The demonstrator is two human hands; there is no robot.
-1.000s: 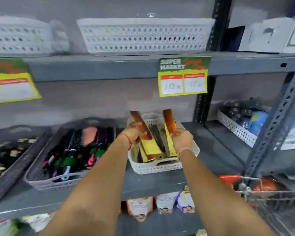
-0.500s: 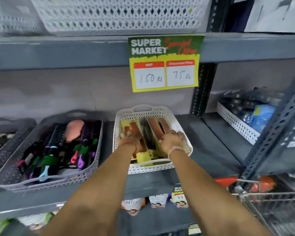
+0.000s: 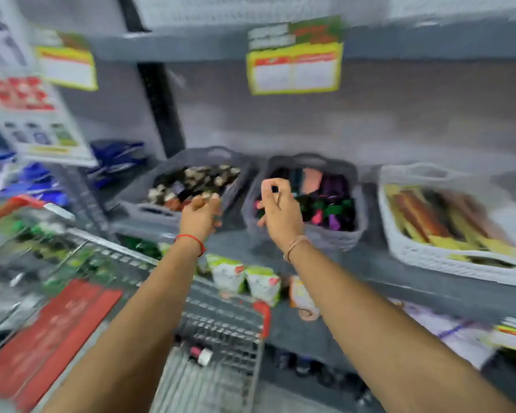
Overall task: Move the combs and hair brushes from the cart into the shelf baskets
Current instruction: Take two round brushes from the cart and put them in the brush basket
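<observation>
The picture is blurred by motion. A white basket (image 3: 405, 251) at the right of the shelf holds brown, black and yellow-carded combs (image 3: 423, 213). A grey basket (image 3: 334, 236) in the middle holds coloured hair brushes (image 3: 325, 201). My left hand (image 3: 201, 214) hovers empty, fingers loosely apart, over the gap between the left grey basket and the middle one. My right hand (image 3: 277, 208) is raised in front of the brush basket, fingers curled, holding nothing. The wire cart (image 3: 221, 332) stands below my left arm, with a small item (image 3: 200, 354) in it.
A left grey basket (image 3: 161, 210) holds small dark and pale items. Price signs (image 3: 294, 67) hang from the upper shelf edge. A dark shelf upright (image 3: 158, 105) stands at the left, blue packs (image 3: 113, 159) beside it. Packets (image 3: 245, 278) line the lower shelf.
Both hands have let go of the combs, which stay in the white basket, and pulled back left. The view has swung left, toward the cart.
</observation>
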